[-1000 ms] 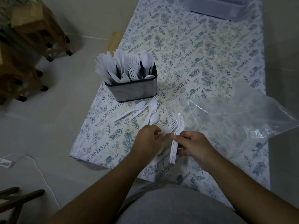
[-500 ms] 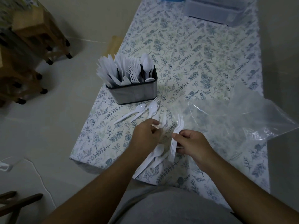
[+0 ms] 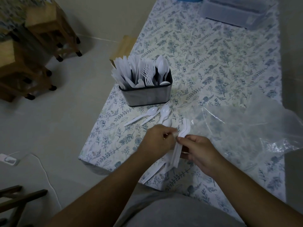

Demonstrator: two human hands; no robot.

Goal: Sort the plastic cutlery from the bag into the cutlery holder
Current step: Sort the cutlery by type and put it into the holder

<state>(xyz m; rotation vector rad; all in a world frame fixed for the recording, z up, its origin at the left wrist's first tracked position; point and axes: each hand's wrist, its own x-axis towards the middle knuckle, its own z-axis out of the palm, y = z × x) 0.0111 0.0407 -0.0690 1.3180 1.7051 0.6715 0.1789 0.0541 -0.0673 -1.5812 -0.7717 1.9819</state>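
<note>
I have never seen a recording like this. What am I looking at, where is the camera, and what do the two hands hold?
No machine here: a person's bare hands, filmed by a camera on the person's head, looking down. The right hand grips a bundle of white plastic forks. The left hand pinches something small beside it; I cannot tell what. On the flower-patterned tablecloth stand a grey cutlery holder, already filled, loose white plastic spoons, and a clear plastic bag.

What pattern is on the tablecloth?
The tablecloth has blue and green leaves and flowers printed on a pale background, seen best in the head view.
</note>
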